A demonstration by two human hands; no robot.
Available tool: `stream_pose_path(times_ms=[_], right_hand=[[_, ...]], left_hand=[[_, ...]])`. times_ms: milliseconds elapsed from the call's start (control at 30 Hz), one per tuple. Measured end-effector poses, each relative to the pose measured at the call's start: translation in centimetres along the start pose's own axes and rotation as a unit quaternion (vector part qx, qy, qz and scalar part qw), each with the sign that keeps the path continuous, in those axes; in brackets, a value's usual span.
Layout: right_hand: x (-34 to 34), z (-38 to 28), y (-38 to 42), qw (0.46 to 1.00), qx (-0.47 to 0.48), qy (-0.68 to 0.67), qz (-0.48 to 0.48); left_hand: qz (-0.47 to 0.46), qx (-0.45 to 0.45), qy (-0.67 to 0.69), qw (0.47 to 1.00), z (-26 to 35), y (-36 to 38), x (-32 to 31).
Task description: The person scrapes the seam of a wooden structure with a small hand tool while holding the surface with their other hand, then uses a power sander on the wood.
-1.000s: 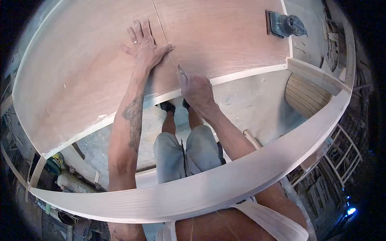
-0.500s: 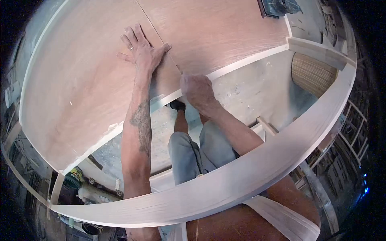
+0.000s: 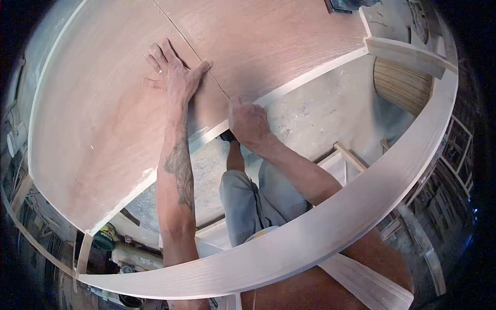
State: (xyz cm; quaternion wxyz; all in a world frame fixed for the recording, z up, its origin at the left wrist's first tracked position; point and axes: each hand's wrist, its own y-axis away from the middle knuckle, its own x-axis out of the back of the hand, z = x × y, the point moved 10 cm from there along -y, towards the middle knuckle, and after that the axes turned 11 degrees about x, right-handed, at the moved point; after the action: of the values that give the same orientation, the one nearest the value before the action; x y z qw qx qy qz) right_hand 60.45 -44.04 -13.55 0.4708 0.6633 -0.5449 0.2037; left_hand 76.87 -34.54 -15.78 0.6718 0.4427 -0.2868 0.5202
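Observation:
My left hand (image 3: 178, 78) lies flat on a reddish-brown wooden panel (image 3: 103, 113), fingers spread and a ring on one of them. Its thumb reaches to a thin dark line (image 3: 180, 34) that runs down the panel. Close to the panel's pale front edge, my right hand (image 3: 249, 123) is closed at the lower end of that line. The curled fingers hide whatever they may be gripping.
A curved pale board (image 3: 310, 227) crosses between my body and the panel, joined by short end pieces (image 3: 405, 54). A dark tool (image 3: 343, 5) rests at the panel's far right. A ribbed tan roll (image 3: 403, 85) and a dark green can (image 3: 106, 237) stand below.
The view has turned slightly, shifting the panel and frame in the picture. My left hand keeps its place by the line, and my right hand stays closed at the line's lower end.

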Motion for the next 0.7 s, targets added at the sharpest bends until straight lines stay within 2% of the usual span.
stream_pose_path(times_ms=[167, 300, 400, 600, 700], right_hand=[[-0.4, -0.3, 0.4, 0.994, 0.086, 0.031, 0.064], [2.9, -1.3, 0.8, 0.983, 0.120, 0.071, 0.116], [2.3, -0.7, -0.1, 0.996, 0.071, 0.018, 0.058], [0.6, -0.2, -0.6, 0.993, 0.105, 0.036, 0.046], [1.2, 0.6, -0.5, 0.998, 0.036, -0.027, 0.045]], left_hand=[[0.009, 0.003, -0.006, 1.000, 0.0, 0.1, 0.0], [0.006, 0.010, 0.005, 1.000, -0.3, 0.2, 0.3], [0.012, 0.005, 0.007, 1.000, -0.1, 0.0, 0.3], [0.013, -0.001, 0.011, 1.000, 0.0, 0.3, 0.4], [0.014, -0.001, 0.015, 1.000, 0.0, 0.3, 0.5]])
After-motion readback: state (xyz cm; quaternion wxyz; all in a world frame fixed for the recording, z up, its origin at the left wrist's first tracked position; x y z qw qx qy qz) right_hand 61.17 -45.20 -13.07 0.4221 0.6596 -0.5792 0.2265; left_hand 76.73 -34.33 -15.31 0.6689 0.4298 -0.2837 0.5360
